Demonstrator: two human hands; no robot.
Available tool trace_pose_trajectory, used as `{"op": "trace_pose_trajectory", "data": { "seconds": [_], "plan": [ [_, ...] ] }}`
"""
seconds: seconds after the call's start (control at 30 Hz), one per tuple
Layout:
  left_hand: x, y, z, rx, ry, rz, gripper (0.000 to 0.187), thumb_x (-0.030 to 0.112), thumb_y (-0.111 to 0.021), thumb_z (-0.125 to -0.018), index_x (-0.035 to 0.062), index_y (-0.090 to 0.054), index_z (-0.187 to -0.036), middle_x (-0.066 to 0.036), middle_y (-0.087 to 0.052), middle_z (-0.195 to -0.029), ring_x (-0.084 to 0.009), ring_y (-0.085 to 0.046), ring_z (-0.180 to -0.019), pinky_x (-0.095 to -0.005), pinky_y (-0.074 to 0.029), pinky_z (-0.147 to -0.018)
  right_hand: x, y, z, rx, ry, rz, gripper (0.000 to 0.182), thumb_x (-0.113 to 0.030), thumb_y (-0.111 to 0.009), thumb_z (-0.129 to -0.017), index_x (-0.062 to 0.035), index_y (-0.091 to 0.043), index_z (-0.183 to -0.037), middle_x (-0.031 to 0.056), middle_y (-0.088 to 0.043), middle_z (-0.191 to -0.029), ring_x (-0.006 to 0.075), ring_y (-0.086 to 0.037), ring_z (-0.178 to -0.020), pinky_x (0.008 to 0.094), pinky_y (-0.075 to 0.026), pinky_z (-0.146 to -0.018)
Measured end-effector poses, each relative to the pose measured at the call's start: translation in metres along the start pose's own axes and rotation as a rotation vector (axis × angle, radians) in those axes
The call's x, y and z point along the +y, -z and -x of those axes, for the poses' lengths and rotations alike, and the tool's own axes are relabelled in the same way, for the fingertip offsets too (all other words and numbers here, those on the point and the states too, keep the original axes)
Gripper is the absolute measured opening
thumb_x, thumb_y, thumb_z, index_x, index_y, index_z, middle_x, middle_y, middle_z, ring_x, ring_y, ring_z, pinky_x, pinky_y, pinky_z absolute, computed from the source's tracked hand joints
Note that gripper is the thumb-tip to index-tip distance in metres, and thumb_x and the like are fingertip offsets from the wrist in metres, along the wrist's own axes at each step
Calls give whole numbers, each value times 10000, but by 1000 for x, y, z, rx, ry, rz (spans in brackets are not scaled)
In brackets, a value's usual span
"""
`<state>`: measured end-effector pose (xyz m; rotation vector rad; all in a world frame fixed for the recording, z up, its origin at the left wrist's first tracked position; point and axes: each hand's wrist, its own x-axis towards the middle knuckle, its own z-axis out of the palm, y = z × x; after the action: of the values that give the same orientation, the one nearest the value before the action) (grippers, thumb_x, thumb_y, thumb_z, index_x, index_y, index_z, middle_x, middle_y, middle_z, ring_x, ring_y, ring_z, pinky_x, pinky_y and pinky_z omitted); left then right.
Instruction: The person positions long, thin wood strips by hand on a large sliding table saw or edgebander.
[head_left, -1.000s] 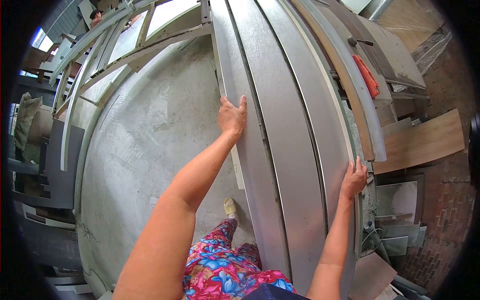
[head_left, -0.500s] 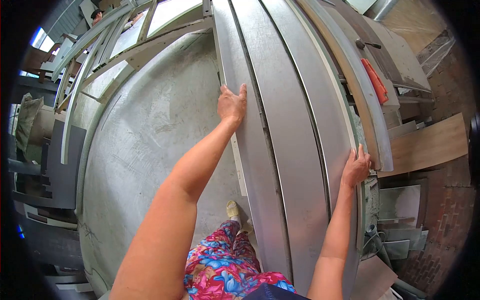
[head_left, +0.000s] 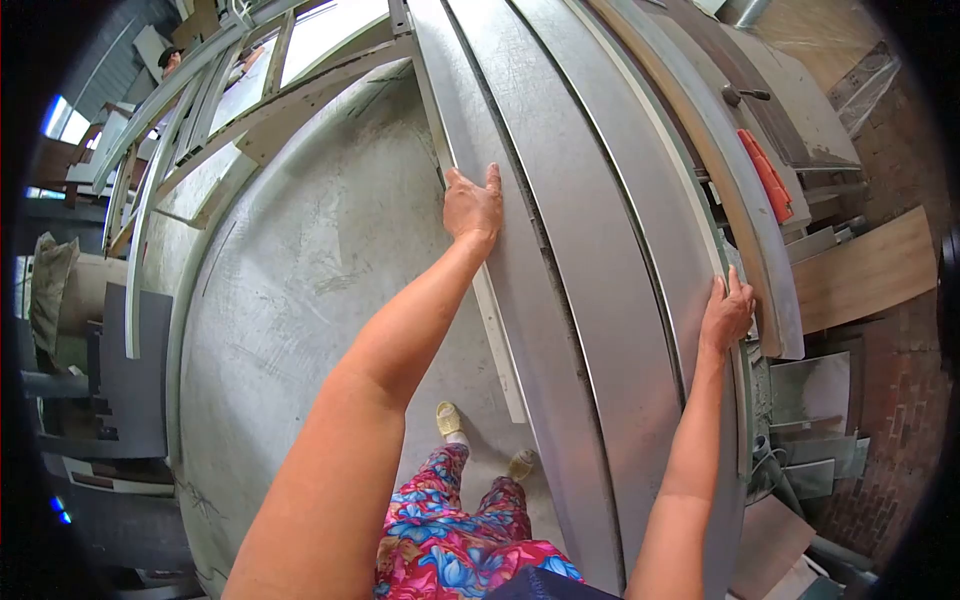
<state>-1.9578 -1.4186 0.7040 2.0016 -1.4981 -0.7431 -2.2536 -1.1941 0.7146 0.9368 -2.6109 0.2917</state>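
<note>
Both hands higher on grey panel

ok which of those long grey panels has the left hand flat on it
The leftmost grey panel, next to the concrete floor. The left hand lies flat near its left edge; the right hand grips the far right edge instead.

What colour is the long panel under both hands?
Grey, matte; the panel shows best in the head view.
</note>
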Motion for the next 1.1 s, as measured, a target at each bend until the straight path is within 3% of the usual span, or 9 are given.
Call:
{"op": "trace_pose_trajectory", "data": {
  "seconds": [0.13,1.1],
  "plan": [
    [4,-9,-21,22,2,-27,629,490,-561,-834,-45,-422,-1133,-254,-620,-942,-393,-618,-897,-464,-494,-776,-13,-9,-14,10,8,-13,328,-313,-597,-845,-217,-604,-1158,45,-569,-975,256,-547,-967,443,-470,-750],
    [36,-26,-178,65,-34,-65,695,532,-531,-827,-52,-414,-1186,-268,-619,-971,-402,-606,-922,-464,-479,-793,-143,-53,-102,32,29,-15,307,-283,-631,-821,-214,-605,-1119,26,-570,-932,238,-565,-909,422,-477,-733]
  ]
}}
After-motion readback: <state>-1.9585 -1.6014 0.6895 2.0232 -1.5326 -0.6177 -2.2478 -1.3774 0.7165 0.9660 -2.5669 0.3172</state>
